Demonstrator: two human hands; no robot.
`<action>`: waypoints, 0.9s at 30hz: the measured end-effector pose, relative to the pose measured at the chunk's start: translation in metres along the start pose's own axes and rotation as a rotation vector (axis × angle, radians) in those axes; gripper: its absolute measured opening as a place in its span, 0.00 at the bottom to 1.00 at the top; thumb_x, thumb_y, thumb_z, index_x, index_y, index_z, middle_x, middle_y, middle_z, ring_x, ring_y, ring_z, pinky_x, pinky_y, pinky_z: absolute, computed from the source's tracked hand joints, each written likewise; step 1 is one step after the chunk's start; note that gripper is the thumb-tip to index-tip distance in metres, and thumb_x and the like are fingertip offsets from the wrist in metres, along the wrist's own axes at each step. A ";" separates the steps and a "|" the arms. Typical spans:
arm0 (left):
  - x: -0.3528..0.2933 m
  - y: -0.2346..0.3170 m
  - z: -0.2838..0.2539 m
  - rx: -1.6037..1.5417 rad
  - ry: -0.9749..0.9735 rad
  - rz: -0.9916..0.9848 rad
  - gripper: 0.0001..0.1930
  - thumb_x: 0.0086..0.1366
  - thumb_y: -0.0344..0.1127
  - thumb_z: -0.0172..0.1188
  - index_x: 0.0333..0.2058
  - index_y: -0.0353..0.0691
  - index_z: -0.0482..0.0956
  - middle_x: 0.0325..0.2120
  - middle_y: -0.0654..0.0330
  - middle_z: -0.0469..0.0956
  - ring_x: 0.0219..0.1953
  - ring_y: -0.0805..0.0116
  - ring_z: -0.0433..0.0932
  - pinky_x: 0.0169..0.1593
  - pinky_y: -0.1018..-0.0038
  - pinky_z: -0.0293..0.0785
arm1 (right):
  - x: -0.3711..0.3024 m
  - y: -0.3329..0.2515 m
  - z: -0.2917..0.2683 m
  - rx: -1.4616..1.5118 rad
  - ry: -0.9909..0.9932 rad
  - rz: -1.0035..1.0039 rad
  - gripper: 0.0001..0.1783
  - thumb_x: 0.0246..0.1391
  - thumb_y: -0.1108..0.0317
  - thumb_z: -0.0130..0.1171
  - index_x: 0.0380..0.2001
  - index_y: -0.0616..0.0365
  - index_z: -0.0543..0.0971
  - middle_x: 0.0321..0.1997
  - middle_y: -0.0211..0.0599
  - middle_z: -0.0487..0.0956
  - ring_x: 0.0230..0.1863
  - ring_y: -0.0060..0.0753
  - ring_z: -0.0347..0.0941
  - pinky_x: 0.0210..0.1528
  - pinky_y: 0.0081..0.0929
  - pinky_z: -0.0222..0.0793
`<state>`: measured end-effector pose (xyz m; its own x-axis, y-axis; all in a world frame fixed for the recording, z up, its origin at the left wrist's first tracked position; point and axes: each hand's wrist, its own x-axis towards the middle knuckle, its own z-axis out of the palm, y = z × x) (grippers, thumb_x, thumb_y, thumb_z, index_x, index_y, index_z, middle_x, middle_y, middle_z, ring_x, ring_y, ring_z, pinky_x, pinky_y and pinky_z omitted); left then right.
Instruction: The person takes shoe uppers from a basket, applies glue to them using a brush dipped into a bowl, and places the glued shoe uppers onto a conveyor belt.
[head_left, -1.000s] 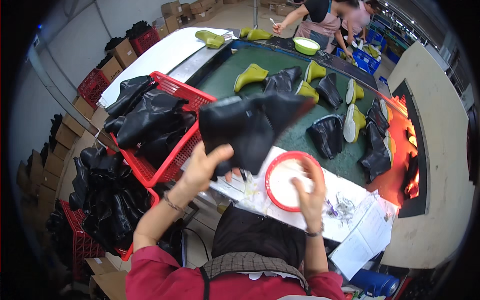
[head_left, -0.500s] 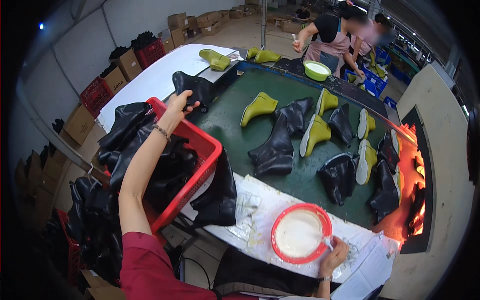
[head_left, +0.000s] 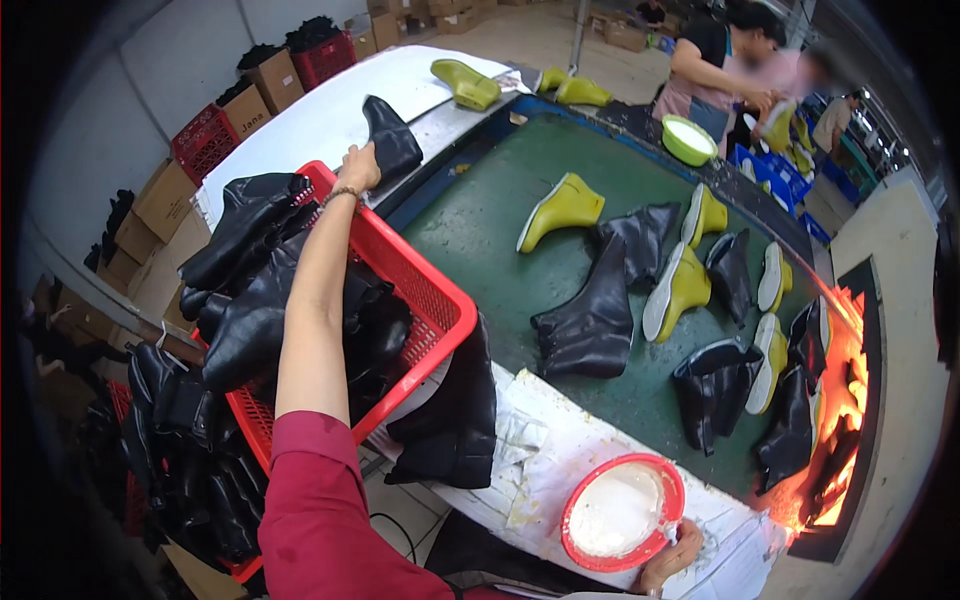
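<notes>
My left hand [head_left: 362, 168] is closed on a black boot upper [head_left: 395, 142], held above the belt's far left corner, past the red crate [head_left: 440, 292]. That crate is heaped with more black boot uppers [head_left: 250, 235]. At the lower right, my right hand [head_left: 672, 556] is closed round what looks like a white-handled brush [head_left: 668, 530], at the rim of a red bowl [head_left: 678, 490] of creamy white liquid. The brush's head cannot be made out. Between crate and bowl, another black boot upper [head_left: 455, 420] hangs at the table edge.
A green belt [head_left: 470, 215] carries black uppers and yellow-green shoe lasts [head_left: 562, 212] toward a glowing orange oven opening [head_left: 845, 430] at right. A white-covered table [head_left: 300, 130] stands far left. Co-workers [head_left: 700, 75] stand behind a green bowl [head_left: 690, 140]. Cartons and crates line the left wall.
The boot upper in my left hand has turned more upright. My right hand and the brush have drawn back to the bowl's rim. The whole view has shifted.
</notes>
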<state>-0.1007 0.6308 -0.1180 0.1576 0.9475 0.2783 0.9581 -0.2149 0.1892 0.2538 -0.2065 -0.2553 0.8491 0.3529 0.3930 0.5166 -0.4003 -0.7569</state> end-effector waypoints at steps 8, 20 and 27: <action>-0.023 -0.025 -0.049 -0.125 0.265 0.372 0.26 0.61 0.32 0.61 0.59 0.42 0.78 0.53 0.43 0.79 0.57 0.44 0.77 0.63 0.58 0.72 | 0.016 -0.028 0.013 -0.027 -0.077 -0.037 0.24 0.72 0.62 0.39 0.36 0.66 0.82 0.38 0.44 0.81 0.39 0.37 0.73 0.37 0.33 0.73; -0.388 0.136 -0.235 -0.596 -0.142 0.810 0.18 0.59 0.31 0.66 0.49 0.36 0.81 0.41 0.50 0.82 0.42 0.53 0.81 0.49 0.63 0.78 | 0.014 -0.026 0.013 0.054 -0.119 0.020 0.24 0.75 0.60 0.40 0.45 0.67 0.83 0.44 0.44 0.80 0.47 0.39 0.77 0.52 0.35 0.75; -0.510 0.097 -0.115 -0.076 -0.382 0.549 0.75 0.42 0.58 0.81 0.74 0.33 0.34 0.64 0.22 0.55 0.66 0.24 0.60 0.67 0.46 0.61 | 0.004 -0.009 -0.004 0.203 -0.115 0.003 0.25 0.77 0.59 0.40 0.57 0.67 0.78 0.55 0.47 0.81 0.54 0.39 0.78 0.54 0.33 0.77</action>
<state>-0.1160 0.0993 -0.1337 0.7037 0.7105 0.0033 0.6978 -0.6920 0.1849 0.2527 -0.2053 -0.2451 0.8267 0.4503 0.3374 0.4716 -0.2272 -0.8521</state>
